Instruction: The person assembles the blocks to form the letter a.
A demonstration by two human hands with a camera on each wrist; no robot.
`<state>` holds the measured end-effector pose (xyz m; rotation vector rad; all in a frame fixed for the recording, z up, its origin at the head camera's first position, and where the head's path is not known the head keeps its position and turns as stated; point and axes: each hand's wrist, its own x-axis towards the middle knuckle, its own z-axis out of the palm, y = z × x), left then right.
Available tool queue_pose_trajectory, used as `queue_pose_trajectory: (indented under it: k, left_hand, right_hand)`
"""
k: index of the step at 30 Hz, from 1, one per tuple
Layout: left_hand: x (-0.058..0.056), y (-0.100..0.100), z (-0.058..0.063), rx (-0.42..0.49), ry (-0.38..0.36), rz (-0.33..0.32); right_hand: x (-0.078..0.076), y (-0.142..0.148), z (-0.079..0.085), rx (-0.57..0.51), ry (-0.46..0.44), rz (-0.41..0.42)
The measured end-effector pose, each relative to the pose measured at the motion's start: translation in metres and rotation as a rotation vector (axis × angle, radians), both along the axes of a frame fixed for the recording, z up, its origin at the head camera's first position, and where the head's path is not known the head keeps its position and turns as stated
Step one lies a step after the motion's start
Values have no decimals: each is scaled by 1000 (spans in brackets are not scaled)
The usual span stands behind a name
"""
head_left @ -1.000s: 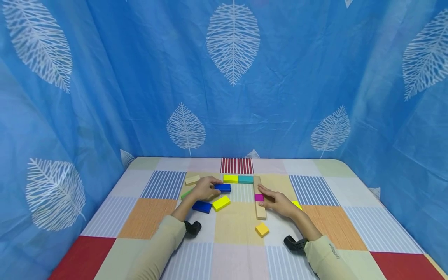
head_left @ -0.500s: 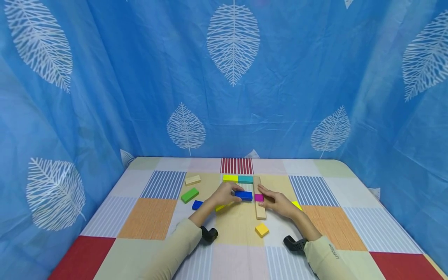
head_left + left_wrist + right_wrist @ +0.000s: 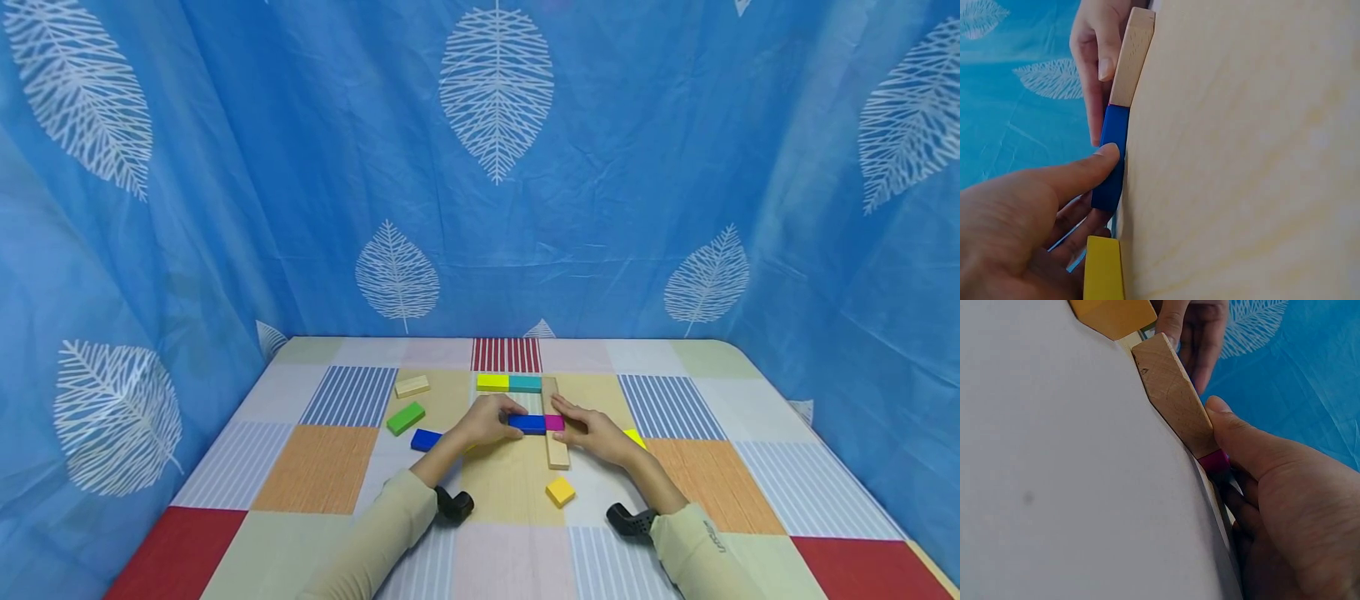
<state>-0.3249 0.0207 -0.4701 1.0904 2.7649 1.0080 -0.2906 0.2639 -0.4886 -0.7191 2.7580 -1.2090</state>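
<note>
In the head view my left hand (image 3: pixel 486 420) pinches a dark blue block (image 3: pixel 527 425), its thumb on the near side. The block's right end meets a small magenta block (image 3: pixel 554 422). That magenta piece sits in a column between a far plain wooden block (image 3: pixel 549 392) and a near plain wooden block (image 3: pixel 557 454). My right hand (image 3: pixel 596 435) rests against the column's right side, index finger at the far wooden block, thumb at the near one. In the left wrist view the thumb presses on the blue block (image 3: pixel 1110 156). The right wrist view shows the thumb touching the near wooden block (image 3: pixel 1179 394).
A yellow block (image 3: pixel 492 382) and a teal block (image 3: pixel 525 384) form a row behind. To the left lie a wooden block (image 3: pixel 412 386), a green block (image 3: pixel 406 418) and another blue block (image 3: pixel 425 440). An orange-yellow block (image 3: pixel 560 492) lies in front; a yellow block (image 3: pixel 634 437) shows beside the right wrist.
My left hand has carried the blue block rightward and slightly nearer, from below the yellow block up to the magenta one. My right hand has stayed in place at the column.
</note>
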Motion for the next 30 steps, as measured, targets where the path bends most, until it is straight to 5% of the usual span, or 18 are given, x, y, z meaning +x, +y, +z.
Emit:
queue_pose_trajectory:
  k: [20,30]
  left_hand:
    - [-3,0,-4,13,-30,25]
    - [-2,-5,-1,6,10,22]
  right_hand:
    - [-2,-1,-1,2,-11,-7]
    - [0,-2,-1,-5,0,-7]
